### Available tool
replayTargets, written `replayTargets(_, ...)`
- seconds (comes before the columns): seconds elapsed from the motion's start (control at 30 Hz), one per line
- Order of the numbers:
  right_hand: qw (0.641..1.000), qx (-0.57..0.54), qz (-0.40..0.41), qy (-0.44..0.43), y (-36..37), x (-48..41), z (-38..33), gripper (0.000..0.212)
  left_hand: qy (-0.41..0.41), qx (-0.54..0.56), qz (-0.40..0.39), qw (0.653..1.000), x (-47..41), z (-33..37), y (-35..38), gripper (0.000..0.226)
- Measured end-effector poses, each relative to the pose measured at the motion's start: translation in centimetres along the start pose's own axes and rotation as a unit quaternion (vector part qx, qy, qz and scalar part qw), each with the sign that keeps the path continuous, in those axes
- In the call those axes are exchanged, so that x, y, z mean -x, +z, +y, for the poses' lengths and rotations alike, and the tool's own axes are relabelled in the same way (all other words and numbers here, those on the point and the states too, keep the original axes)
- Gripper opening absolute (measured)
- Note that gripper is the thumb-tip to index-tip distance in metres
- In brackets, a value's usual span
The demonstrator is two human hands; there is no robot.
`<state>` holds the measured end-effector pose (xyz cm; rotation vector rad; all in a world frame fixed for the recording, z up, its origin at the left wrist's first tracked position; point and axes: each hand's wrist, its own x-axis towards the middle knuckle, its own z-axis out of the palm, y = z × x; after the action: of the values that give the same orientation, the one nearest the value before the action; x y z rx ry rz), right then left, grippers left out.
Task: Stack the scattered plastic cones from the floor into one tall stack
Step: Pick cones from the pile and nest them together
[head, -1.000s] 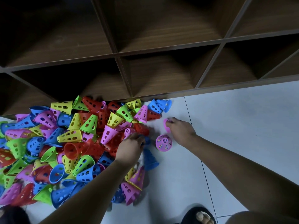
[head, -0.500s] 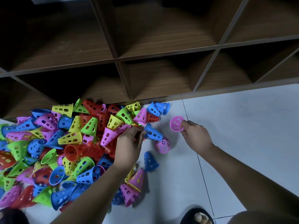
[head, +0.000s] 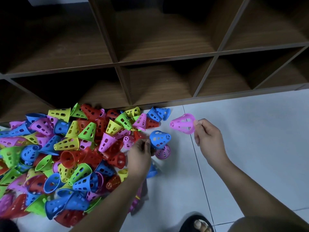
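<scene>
A big pile of perforated plastic cones (head: 70, 156) in red, blue, green, yellow and pink covers the floor on the left. My left hand (head: 139, 154) holds a blue cone (head: 159, 138) by its rim, lifted just above a pink cone (head: 163, 152) that stands upright on the tile. My right hand (head: 208, 139) pinches the rim of another pink cone (head: 183, 123), held in the air with its tip pointing left. The two held cones are apart.
A dark wooden cubby shelf (head: 167, 67) runs along the back, its base meeting the white tiled floor (head: 242, 131). Bare tile lies to the right of the pile. A foot in a black sandal (head: 199, 223) is at the bottom edge.
My right hand lifted a pink cone off the floor and raised it to the right. My left hand picked a blue cone from the pile's edge and brought it over the standing pink cone.
</scene>
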<state>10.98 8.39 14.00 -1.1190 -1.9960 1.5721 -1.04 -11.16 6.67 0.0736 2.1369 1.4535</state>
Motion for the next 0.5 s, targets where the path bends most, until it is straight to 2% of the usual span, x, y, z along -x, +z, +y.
replayTargets(0.1, 0.987, -0.128, -0.043, 0.084, 0.5, 0.4, 1.0, 0.039, -0.033, -0.005, -0.004, 0.999, -0.3, -1.0, 0.7, 0.021)
replayTargets(0.17, 0.976, -0.163, -0.082, 0.121, 1.2, 0.9, 2.0, 0.036, -0.042, -0.035, -0.012, 0.998, -0.6, -1.6, 1.1, 0.020)
replayTargets(0.33, 0.962, -0.135, -0.163, 0.171, 2.9, 1.7, 4.1, 0.037, -0.040, -0.114, -0.034, 0.992, -1.1, -2.8, 1.2, 0.022)
replayTargets(0.5, 0.967, -0.007, -0.159, 0.197, 4.1, 1.2, 6.4, 0.027, -0.023, -0.165, -0.050, 0.985, -1.0, -4.1, 0.0, 0.023)
